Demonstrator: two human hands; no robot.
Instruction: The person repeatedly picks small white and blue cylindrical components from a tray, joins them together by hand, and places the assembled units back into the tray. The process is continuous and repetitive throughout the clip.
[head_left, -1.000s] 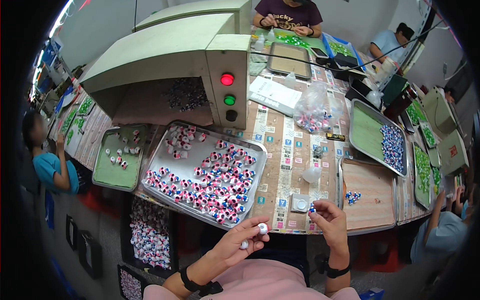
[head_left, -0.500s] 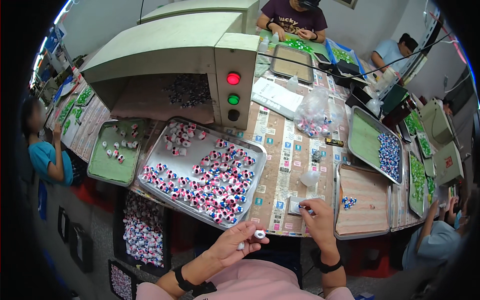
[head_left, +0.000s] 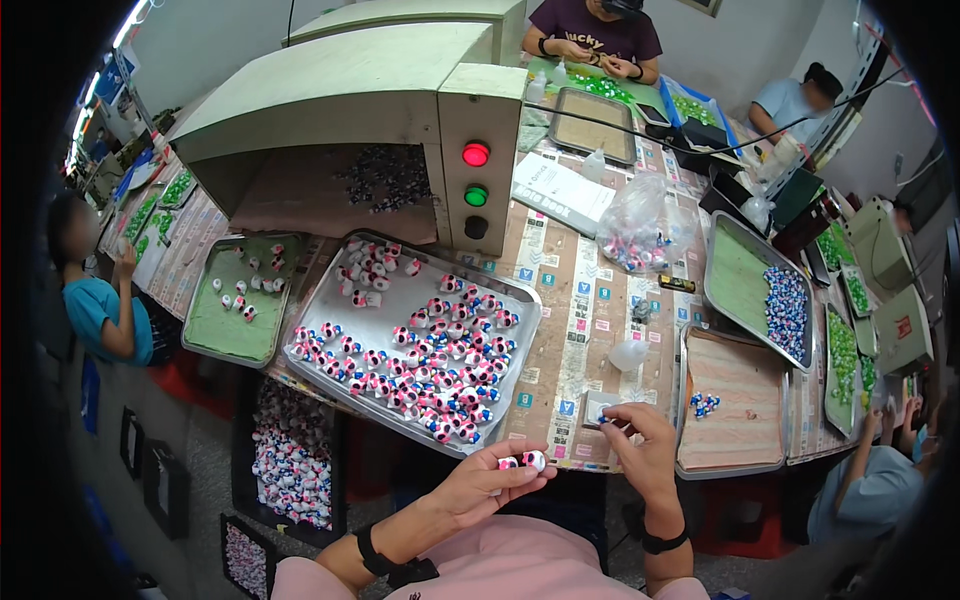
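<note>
My left hand [head_left: 497,474] is closed around small white, pink and black figurine heads [head_left: 534,461] at the table's front edge. At least two show between thumb and fingers. Just right of it my right hand [head_left: 643,440] pinches a tiny dark blue piece [head_left: 604,421] over a small pale block [head_left: 597,411] on the table. A metal tray [head_left: 512,386] in front of my left hand carries many similar figurines with pink and blue parts. On the right, a tray lined with tan cloth [head_left: 728,440] holds a small cluster of blue pieces [head_left: 704,405].
A cream tunnel machine [head_left: 478,110] with lit buttons stands behind the metal tray. To the left is a green-lined tray [head_left: 232,335] with several white heads. A clear squeeze bottle [head_left: 628,354], a plastic bag [head_left: 640,222] and a notebook [head_left: 562,192] lie ahead. Co-workers sit around the tables.
My left hand has turned slightly, so two figurine heads now show at its fingertips. My right hand stays over the pale block, its fingers drawn in on the blue piece. The view has shifted a little.
</note>
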